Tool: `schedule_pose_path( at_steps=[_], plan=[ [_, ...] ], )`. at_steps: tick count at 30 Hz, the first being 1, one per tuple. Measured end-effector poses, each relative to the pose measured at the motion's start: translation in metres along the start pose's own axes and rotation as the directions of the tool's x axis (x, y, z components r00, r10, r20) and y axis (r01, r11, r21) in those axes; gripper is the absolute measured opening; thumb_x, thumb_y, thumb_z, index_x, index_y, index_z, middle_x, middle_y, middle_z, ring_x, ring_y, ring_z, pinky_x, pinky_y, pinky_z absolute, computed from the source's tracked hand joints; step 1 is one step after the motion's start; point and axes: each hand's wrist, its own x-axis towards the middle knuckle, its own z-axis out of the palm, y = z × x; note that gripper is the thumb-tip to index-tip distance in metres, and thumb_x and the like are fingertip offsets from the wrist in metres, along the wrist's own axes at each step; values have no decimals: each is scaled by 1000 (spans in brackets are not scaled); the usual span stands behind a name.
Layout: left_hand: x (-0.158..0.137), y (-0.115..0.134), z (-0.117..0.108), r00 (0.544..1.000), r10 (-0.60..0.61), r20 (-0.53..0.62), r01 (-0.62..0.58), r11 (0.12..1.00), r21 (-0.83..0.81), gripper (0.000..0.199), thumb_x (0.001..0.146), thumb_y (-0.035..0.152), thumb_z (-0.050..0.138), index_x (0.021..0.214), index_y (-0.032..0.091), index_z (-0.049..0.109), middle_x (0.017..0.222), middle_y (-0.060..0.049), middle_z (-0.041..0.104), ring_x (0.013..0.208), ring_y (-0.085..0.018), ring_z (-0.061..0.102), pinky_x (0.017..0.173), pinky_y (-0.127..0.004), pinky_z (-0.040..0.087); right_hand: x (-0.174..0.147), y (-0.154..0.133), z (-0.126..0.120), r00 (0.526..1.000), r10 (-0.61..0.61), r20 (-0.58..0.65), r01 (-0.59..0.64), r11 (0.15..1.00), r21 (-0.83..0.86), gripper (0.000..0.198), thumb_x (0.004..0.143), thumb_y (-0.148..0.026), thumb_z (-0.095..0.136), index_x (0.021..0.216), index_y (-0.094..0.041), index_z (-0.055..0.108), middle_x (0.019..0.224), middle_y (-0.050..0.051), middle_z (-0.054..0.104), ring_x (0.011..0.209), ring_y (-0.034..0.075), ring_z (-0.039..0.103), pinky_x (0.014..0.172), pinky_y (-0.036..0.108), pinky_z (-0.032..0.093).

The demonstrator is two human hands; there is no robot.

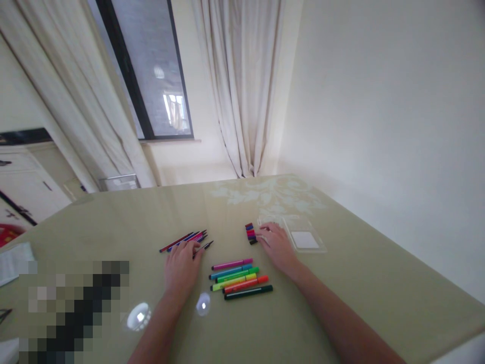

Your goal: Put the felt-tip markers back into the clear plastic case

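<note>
My left hand (182, 266) rests on the table beside a bunch of uncapped felt-tip pens (178, 241) in dark red, blue and pink. A black felt-tip pen (206, 246), uncapped with its tip pointing right, sticks out between the thumb and fingers of that hand. To the right, my right hand (279, 248) lies with its fingers stretched out, the fingertips at a short row of pen caps (250, 232) in red, blue, pink and black. Between my forearms are several capped felt-tip pens (238, 278) in pink, blue, green, yellow, orange and black, side by side.
A clear plastic case (320, 242) with a white card (303, 239) lies open beyond my right hand. Papers (15, 263) are at the table's left edge. Light glints off the greenish table (359, 283). Curtains (242, 86), a window and a wall stand behind.
</note>
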Motion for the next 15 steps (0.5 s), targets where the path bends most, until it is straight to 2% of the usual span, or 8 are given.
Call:
schedule_pose_path(
  at_steps=[4,9,15],
  plan=[
    [-1,8,3,998,56,17,-54,994,-93,21,94,33,51,92,22,70,106,-11,71,107,-33,61,94,-46,46,-2,2,4,998,-52,26,53,997,-47,14,90,-19,72,100,-27,77,123,8,66,117,28,57,97,44,44],
    [-1,18,3,995,96,17,-90,967,-238,21,97,32,46,97,21,65,101,-9,73,100,-28,66,92,-43,47,-3,-3,4,996,-62,56,65,997,-51,18,88,-18,73,104,-27,74,124,6,67,118,29,56,98,46,42],
    [-4,29,1,986,164,34,-134,892,-432,23,97,40,48,97,24,64,98,-7,74,94,-27,68,86,-41,50,-5,-5,5,999,-43,33,44,997,-56,13,88,-19,72,100,-25,73,123,6,67,118,29,56,97,46,41]
  ],
)
